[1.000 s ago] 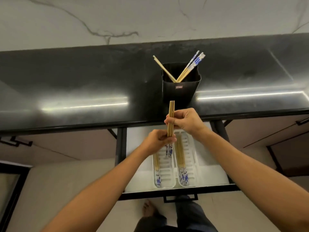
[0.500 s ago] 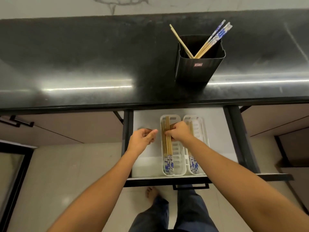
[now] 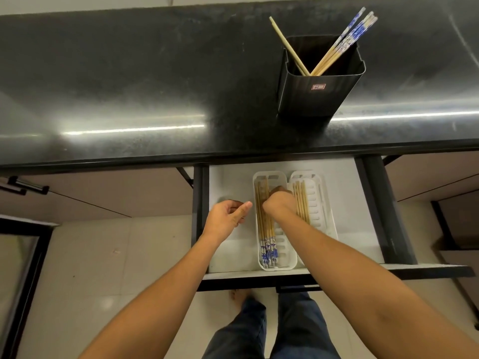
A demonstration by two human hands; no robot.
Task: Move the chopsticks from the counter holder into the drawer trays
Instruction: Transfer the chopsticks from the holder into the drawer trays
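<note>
Head view, change: a second earlier both hands held a pair of sticks upright over the drawer (image 3: 228, 177). By this moment the sticks lay flat in the left tray (image 3: 283, 265), and both hands had dropped to drawer level.
Right hand (image 3: 280, 206): it was curled, knuckles up, on top of the laid chopsticks (image 3: 264, 229) near their plain ends. Its fingertips were hidden, so I could not tell whether it gripped them or had let go.
Left hand (image 3: 225, 218): it was relaxed and held nothing, with the thumb out. It hung over the bare drawer floor just beside the left tray.
Left tray: several sticks lay side by side along it, blue-patterned ends toward the person.
Right tray (image 3: 326, 221): it touched the left tray and held a few sticks (image 3: 300, 200), partly covered by the right forearm.
Holder (image 3: 318, 99): this black box stood on the dark counter (image 3: 155, 73), above and to the right of the drawer. Some holder chopsticks (image 3: 344, 42) leaned right and at least one leaned left.
Meaning for the task: one more load looked delivered, and the holder was not yet empty. More trips seemed needed.
</note>
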